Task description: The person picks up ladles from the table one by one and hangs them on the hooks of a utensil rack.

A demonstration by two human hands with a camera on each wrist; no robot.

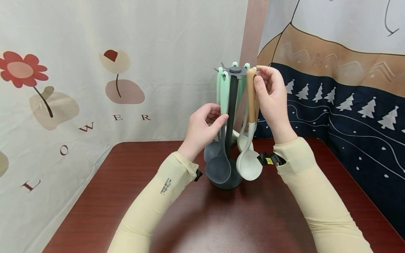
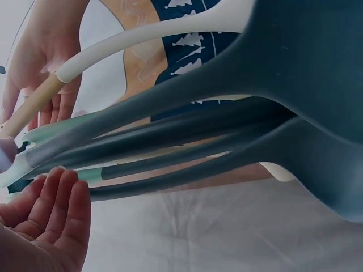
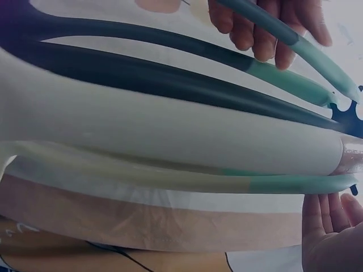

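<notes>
A dark utensil rack (image 1: 233, 105) stands on the table with several utensils hanging round its post. My right hand (image 1: 272, 93) pinches the top of the wooden handle of a white ladle (image 1: 249, 165), beside the rack's hooks. The ladle hangs upright, bowl down. On the other side, my left hand (image 1: 205, 126) is around the mint handle of a dark grey ladle (image 1: 218, 170), its thumb by the handle's lower end. Its fingers (image 2: 67, 215) are loosely bent beside the handles; firm contact cannot be made out. Behind the ladles, other utensils are partly hidden.
The rack's round base (image 1: 232, 184) rests on the reddish-brown table (image 1: 177, 218). A pale printed curtain (image 1: 177, 52) hangs behind, with a dark tree-patterned cloth (image 1: 348, 130) at the right. Another pale utensil (image 1: 243, 142) hangs close behind the white ladle.
</notes>
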